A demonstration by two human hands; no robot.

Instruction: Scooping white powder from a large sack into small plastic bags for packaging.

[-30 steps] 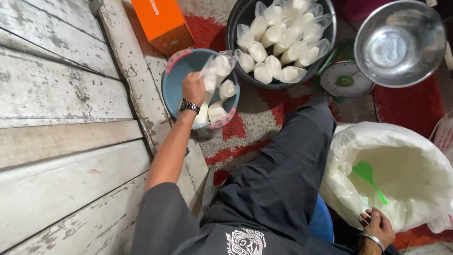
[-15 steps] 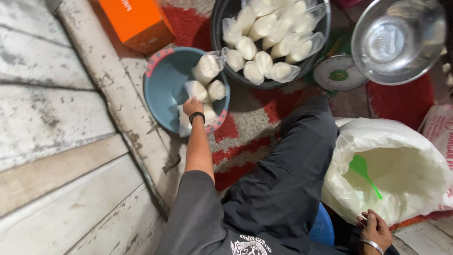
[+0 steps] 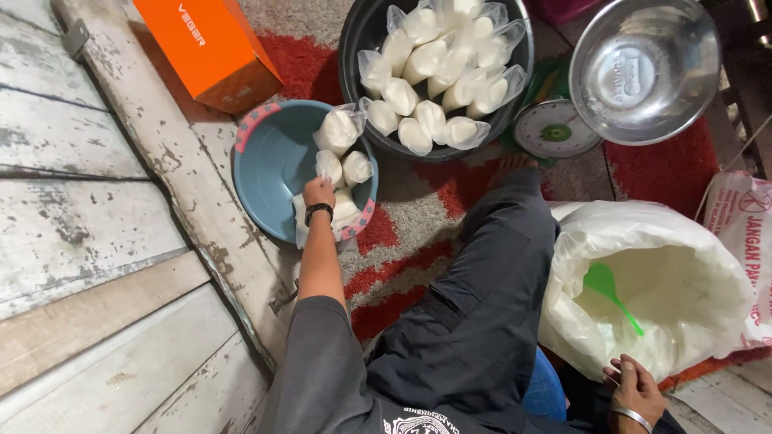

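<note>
The left hand point(image 3: 319, 193) reached far out into the blue bowl point(image 3: 269, 173), right among the small white filled bags point(image 3: 338, 128) lying there. Its fingers were curled down onto one bag, but I could not tell if they really held it or only touched it. The bags sat just past the hand and a bit to its right, bunched against the bowl's far side, next to the big black tub point(image 3: 358, 48) full of more bags. Their knotted tops pointed up and away from the person. The right hand point(image 3: 635, 390) was well apart from all that, resting loose and holding nothing on the edge of the big white sack point(image 3: 579, 265) with the green scoop point(image 3: 607, 285) inside. So the left hand was much nearer to the bags.
</note>
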